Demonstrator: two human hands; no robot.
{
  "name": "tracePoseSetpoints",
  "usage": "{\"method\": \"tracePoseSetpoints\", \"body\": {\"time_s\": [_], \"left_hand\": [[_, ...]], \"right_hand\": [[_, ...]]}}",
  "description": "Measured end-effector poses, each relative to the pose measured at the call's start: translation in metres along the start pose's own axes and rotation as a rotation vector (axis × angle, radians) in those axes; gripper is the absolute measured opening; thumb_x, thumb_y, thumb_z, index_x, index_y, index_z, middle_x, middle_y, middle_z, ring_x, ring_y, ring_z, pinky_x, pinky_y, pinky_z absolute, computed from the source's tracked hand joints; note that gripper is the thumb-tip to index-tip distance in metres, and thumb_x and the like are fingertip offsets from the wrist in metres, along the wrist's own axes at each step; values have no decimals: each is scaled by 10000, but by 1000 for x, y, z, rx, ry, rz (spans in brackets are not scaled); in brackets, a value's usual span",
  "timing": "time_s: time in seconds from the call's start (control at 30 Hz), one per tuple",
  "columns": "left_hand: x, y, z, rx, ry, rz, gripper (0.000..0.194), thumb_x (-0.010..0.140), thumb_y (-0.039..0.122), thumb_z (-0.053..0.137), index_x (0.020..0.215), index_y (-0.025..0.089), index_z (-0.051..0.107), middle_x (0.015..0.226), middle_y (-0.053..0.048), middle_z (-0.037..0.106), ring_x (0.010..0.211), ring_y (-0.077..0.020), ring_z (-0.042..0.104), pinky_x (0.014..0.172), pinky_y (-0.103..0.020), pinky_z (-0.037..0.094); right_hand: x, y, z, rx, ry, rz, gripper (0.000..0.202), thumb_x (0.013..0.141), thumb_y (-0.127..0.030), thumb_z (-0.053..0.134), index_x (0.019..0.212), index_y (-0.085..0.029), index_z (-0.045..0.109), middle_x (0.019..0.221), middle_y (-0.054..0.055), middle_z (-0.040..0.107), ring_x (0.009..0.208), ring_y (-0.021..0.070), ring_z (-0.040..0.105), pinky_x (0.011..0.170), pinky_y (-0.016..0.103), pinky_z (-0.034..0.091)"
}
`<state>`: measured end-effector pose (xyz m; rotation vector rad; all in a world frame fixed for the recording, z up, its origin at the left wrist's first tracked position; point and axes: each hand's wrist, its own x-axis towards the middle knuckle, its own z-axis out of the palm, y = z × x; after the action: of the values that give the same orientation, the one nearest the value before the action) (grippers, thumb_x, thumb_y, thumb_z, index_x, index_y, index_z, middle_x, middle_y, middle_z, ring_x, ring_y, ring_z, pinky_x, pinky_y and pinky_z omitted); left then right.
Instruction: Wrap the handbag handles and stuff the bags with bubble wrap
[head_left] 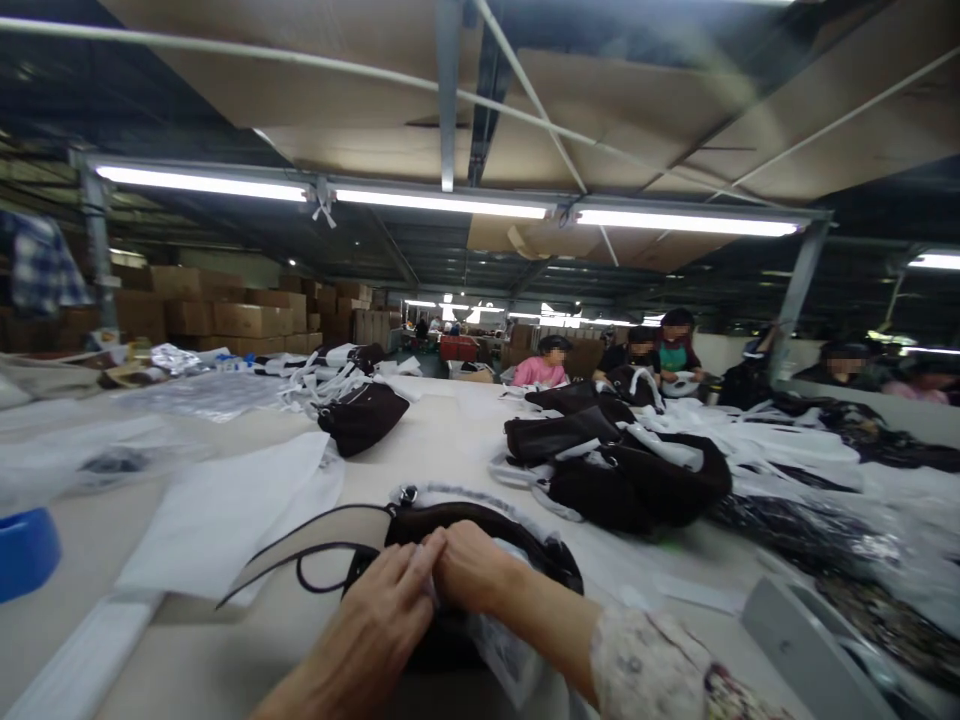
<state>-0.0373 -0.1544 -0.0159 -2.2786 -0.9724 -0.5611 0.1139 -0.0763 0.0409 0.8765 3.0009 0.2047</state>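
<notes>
A dark brown handbag [480,515] lies on the pale table right in front of me, with thin dark straps [322,548] trailing out to its left. My left hand [390,605] and my right hand [472,565] meet over the bag's opening, fingers bent and closed together. What they pinch is hidden behind the fingers. Clear plastic [510,655] hangs from the bag below my right wrist. White wrapping [480,495] runs along the bag's far edge, near a metal ring [407,495].
More dark handbags [622,470] with white wrapping are heaped to the right; another bag [364,415] sits farther left. White sheets [232,510] and a blue tape dispenser-like object [28,553] lie at left. A grey box-like object [802,640] stands front right. Several people [544,365] work beyond.
</notes>
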Motion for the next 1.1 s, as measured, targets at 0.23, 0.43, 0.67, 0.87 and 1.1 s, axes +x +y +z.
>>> {"method": "tracePoseSetpoints", "body": {"time_s": [0.23, 0.43, 0.67, 0.87, 1.1], "left_hand": [[20, -11, -22, -88, -477, -301, 270, 859, 11, 437, 974, 178, 615, 994, -84, 630, 894, -263, 557, 836, -447, 469], [30, -21, -24, -122, -477, -309, 231, 884, 31, 436, 918, 185, 605, 978, -76, 624, 891, -260, 541, 805, -413, 424], [24, -22, -23, -148, -415, -270, 260, 838, -10, 452, 880, 197, 604, 941, -59, 629, 875, -267, 546, 790, -400, 399], [21, -33, -32, -203, -351, -240, 108, 860, 117, 566, 803, 204, 593, 864, -24, 638, 866, -247, 564, 965, -497, 361], [65, -23, -55, -186, -256, -278, 151, 763, 145, 677, 886, 201, 610, 1434, -125, 501, 1325, -352, 425, 1060, -551, 364]], "right_hand": [[-95, 8, -49, 272, 215, 160, 910, 699, -501, 792, 1472, -211, 409, 1575, 185, 314, 1431, 367, 322, 1133, 511, 332], [-132, -1, 4, 143, 249, 313, 311, 715, -377, 821, 932, -191, 697, 1605, 160, 250, 1446, 475, 197, 1091, 728, 185], [-121, 16, 19, 261, 543, 234, 347, 789, -324, 738, 1091, -218, 603, 819, -4, 699, 851, 214, 648, 1173, 598, 106], [-127, 79, 26, -43, 432, 427, 223, 881, -78, 463, 747, -190, 602, 711, 38, 652, 658, 163, 585, 658, 255, 413], [-116, 66, 18, 14, 559, 317, 127, 922, -179, 535, 828, -189, 620, 792, 25, 660, 724, 154, 615, 630, 243, 387]]}}
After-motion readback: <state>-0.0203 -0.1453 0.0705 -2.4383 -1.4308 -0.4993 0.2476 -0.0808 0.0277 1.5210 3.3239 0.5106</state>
